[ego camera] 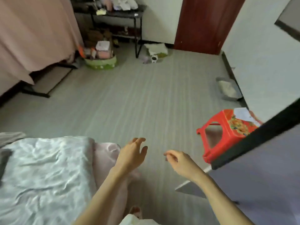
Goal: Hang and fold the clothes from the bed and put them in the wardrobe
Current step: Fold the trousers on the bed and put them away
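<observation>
**Both hands free above the floor, bed at the left**

Left hand (132,157): fingers spread and relaxed, holding nothing, raised over the floor (146,98) just past the bed's corner. Right hand (180,161): fingers loosely curled, thumb near the fingertips; nothing visible between them, though motion blur makes a small pinch hard to rule out. The two hands are apart, near each other, both out in front of the body.

Bed (42,172): just to the left of the left hand and forearm, covered in a crumpled pale sheet. A pink fabric (103,153) hangs off the bed's edge, beside the left wrist; whether it is a garment or bedding cannot be told. A dark strip lies on the sheet far left of the hands, too cropped to identify.

To the right of the right hand: a dark-edged panel (253,140), possibly a wardrobe door or side, unconfirmed. A red stool (227,132) stands just beyond it, farther from the body than the right hand.

Judgement: neither hand carries a thing, and the posture reads as a transit between bed and the panel at the right. The hands are likely held loose and forward ready to take up the next item from the bed.

Ahead, well beyond both hands: a green basket (101,62) of clutter and a black desk (116,13).
</observation>
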